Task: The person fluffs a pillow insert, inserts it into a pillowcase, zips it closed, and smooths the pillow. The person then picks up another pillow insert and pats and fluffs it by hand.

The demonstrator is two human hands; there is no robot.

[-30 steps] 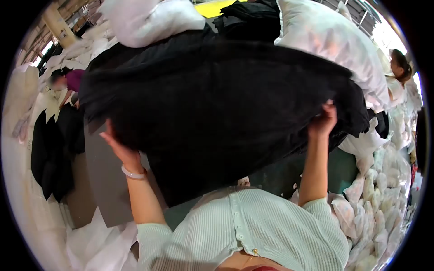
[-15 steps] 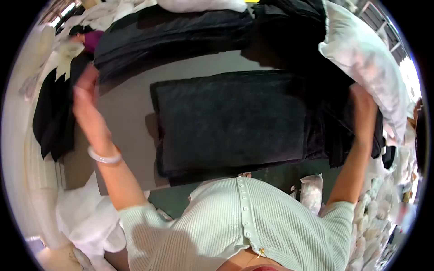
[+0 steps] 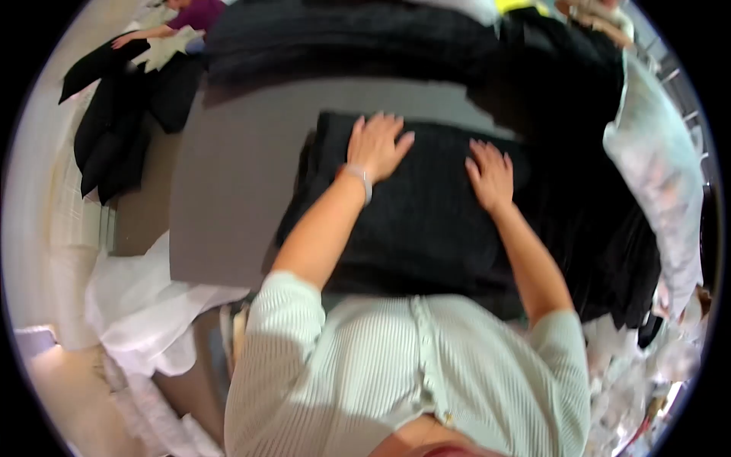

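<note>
A black cloth (image 3: 426,221) lies flat on the grey table (image 3: 228,175) in front of me. My left hand (image 3: 376,146) rests on its upper left part, fingers spread, with a pale bracelet at the wrist. Palm down, my right hand (image 3: 491,174) touches the cloth's upper right part, its fingers apart. Neither hand grips anything. More dark fabric (image 3: 571,167) lies to the right of the cloth, and its folds are hard to make out.
A long black fabric pile (image 3: 343,42) runs along the table's far side. A white stuffed bag (image 3: 659,160) stands at the right. At the upper left, a person in purple (image 3: 199,14) reaches to black pieces (image 3: 114,129). White sheeting (image 3: 145,305) hangs at the lower left.
The black cloth, raised between my hands a second ago, now lies on the table. My hands have moved inward from its sides onto its top. The view has shifted.
</note>
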